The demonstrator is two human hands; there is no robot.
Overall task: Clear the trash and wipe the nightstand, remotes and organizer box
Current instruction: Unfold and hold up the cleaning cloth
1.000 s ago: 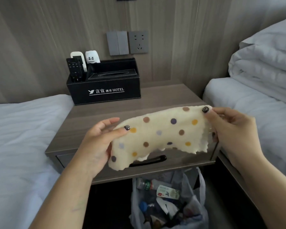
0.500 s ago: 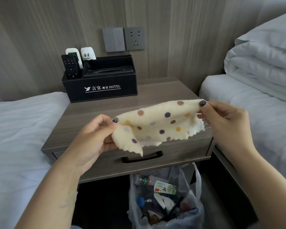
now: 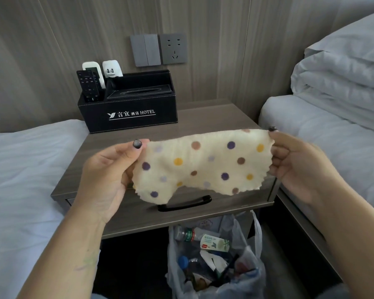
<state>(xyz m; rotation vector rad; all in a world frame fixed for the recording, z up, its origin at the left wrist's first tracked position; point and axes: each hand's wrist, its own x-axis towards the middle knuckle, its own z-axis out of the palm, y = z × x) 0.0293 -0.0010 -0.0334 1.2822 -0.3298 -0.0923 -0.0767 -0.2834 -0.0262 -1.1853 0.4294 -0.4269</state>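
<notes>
Both forearms run off the bottom edge, and the contents of the plastic trash bag (image 3: 216,260) on the floor are a jumble: a bottle and a carton show, the rest is hard to make out. The spotted cream cloth (image 3: 203,165) hangs stretched in the air between the two hands, above the front edge of the nightstand (image 3: 214,119) and covering part of its drawer handle (image 3: 185,205). The left hand (image 3: 106,178) pinches the cloth's left end, thumb on top; the right hand (image 3: 298,162) pinches the right end, fingers closed on the fabric. At the back left of the wood-grain top stands the black organizer box (image 3: 130,108), with remotes (image 3: 89,86) upright in its left compartment. White beds flank the nightstand, below a panelled wall with a switch and a socket.
</notes>
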